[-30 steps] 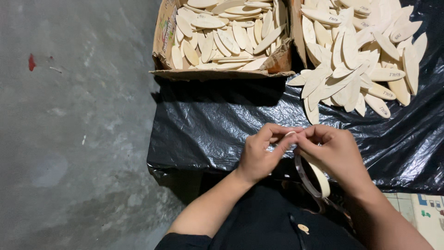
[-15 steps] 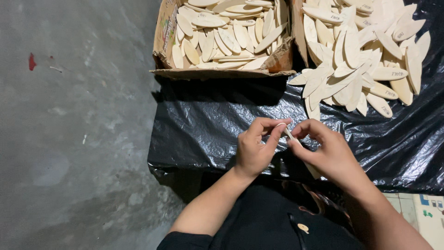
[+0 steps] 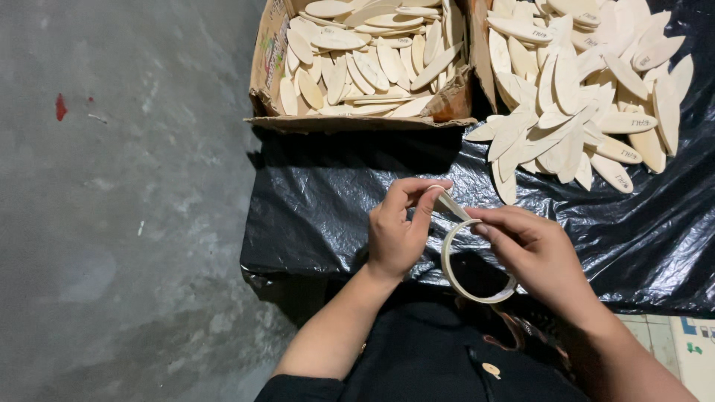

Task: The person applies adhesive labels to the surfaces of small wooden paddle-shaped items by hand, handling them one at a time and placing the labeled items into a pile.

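Grey floor [image 3: 126, 223], rough and patchy, with a small red spot [image 3: 60, 106] far to the left. Black plastic sheet [image 3: 328, 201] spread flat on it, shiny and full of wrinkles. Brown cardboard box [image 3: 262, 71] at the sheet's top edge, open, stuffed with pale wooden pieces [image 3: 365, 52] shaped like long leaves. Just beside the box, to the right, a loose heap [image 3: 573, 89] of the same pale pieces straight on the black sheet, many lying across each other. At the bottom right corner, past the sheet's edge, a bit of light mat [image 3: 685, 339] with little coloured pictures.
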